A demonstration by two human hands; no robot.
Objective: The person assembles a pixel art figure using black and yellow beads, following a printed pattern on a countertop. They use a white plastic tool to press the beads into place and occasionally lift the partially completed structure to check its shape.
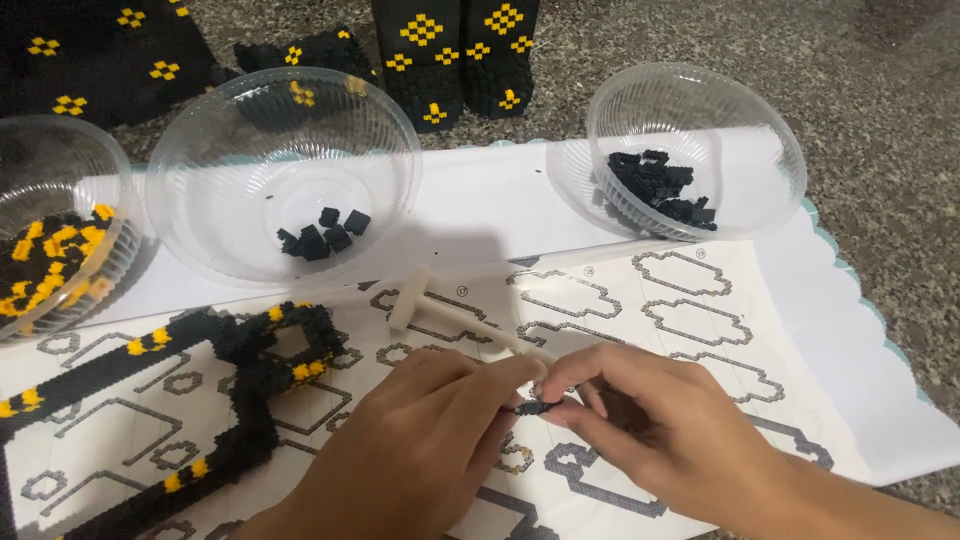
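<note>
Both hands low in frame, meeting over the instruction sheet [700, 330]. Left hand [420, 450] and right hand [660, 425] fingertips pinched together on one short strip of tiny black bricks [535, 407], held between thumbs and forefingers just above the paper. Pressing or joining, cannot tell which. White plastic T-handled tool [440, 305] lying on the sheet just behind the fingers, shaft running toward them, untouched.

Outward, left: partly built black-and-yellow brick frame [200, 400], open loops and a long bar, laid on the printed outlines. Looks like a fair share built, not closed up; several outlines on the right half of the sheet uncovered, so plenty left by this judgement.

Further back, three clear plastic bowls. Middle bowl [290, 110] nearly spent, only a small cluster of black pieces at the bottom. Right bowl [740, 90] with a modest heap of black pieces along the near wall. Left bowl [40, 150] at the frame edge, well stocked with mixed yellow and black pieces. Supply still there, black running low.

Far edge: finished-looking black panels with yellow diamond patterns [455, 50], upright or leaning, on the speckled stone surface [880, 130]. Several sections apparently done already. White scalloped-edge mat [850, 330] under the sheet and bowls.

Overall: mid-build, one small strip in the fingers, frame section underway.
</note>
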